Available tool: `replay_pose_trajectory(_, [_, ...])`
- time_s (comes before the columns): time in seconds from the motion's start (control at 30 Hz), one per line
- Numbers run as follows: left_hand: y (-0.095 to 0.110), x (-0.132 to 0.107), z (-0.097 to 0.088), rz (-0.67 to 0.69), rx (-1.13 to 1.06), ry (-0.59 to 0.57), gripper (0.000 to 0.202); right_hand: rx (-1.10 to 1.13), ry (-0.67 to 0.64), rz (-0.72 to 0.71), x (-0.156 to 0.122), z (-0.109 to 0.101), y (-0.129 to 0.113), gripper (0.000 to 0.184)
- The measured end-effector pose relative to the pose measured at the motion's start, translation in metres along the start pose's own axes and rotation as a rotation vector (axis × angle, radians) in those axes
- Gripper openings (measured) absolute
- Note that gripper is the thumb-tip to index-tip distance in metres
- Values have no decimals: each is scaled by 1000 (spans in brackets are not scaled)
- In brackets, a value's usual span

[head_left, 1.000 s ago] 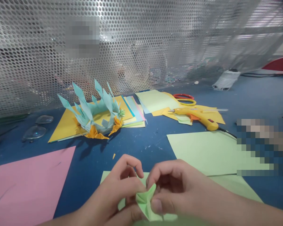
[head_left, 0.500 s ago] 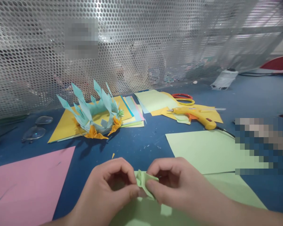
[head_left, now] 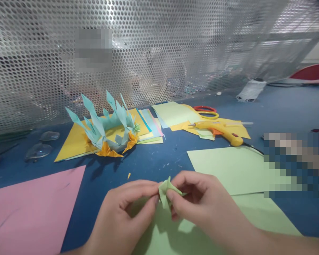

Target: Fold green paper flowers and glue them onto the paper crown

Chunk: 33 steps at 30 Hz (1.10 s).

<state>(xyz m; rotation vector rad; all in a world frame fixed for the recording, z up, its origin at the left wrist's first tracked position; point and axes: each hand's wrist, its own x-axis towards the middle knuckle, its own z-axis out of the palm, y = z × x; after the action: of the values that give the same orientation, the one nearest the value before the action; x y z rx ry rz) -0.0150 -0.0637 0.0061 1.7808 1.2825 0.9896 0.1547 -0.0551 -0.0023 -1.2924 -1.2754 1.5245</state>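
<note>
A small piece of folded light-green paper (head_left: 165, 193) is pinched up between both hands, with a point sticking up at its top. My left hand (head_left: 127, 209) grips its left edge between thumb and fingertips. On the other side, my right hand (head_left: 199, 198) has thumb and forefinger closed over the paper's right part. Below both hands lies a light-green sheet (head_left: 172, 237). Beyond them stands a pale-blue paper crown (head_left: 95, 124) with tall points and orange folded paper pieces (head_left: 107, 150) along its lower edge.
A yellow glue gun (head_left: 220, 128) and scissors (head_left: 207, 112) lie on yellow paper to the right. Eyeglasses (head_left: 39, 150) rest at left, behind a pink sheet (head_left: 34, 209). Another green sheet (head_left: 228, 170) lies right. A perforated metal screen (head_left: 148, 46) borders the back of the blue table.
Both hands have lifted the folded green paper slightly and turned it, so its point now faces up. The left fingers have straightened a little. The crown and tools stay where they were.
</note>
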Motion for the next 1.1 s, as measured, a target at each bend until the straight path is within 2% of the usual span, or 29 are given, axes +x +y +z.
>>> replay_pose_trajectory(0.07, [-1,0,1,103,79,-2,36,23,6,13,1,0,-3,15])
replay_pose_trajectory(0.13, [-3,1,2,148,129,15,38,38,-1,23,1,1,-5,16])
replay_pose_trajectory(0.37, [-9,-1,0,39,94,131,26,101,-12,129,7,14,-12,21])
replay_pose_trajectory(0.5, [-9,-4,-1,-31,98,192,25,30,23,46,9,22,-12,22])
replay_pose_trajectory(0.6, [-9,-5,-2,-78,109,181,29,-22,57,-27,8,25,-9,25])
replay_pose_trajectory(0.8, [-8,-6,-1,14,110,197,32,30,13,4,2,24,-7,24])
replay_pose_trajectory(0.93, [-7,-3,-1,11,92,185,31,64,-2,11,1,23,-11,17])
replay_pose_trajectory(1.1, [-8,-4,1,52,75,214,33,83,22,47,0,25,-13,21])
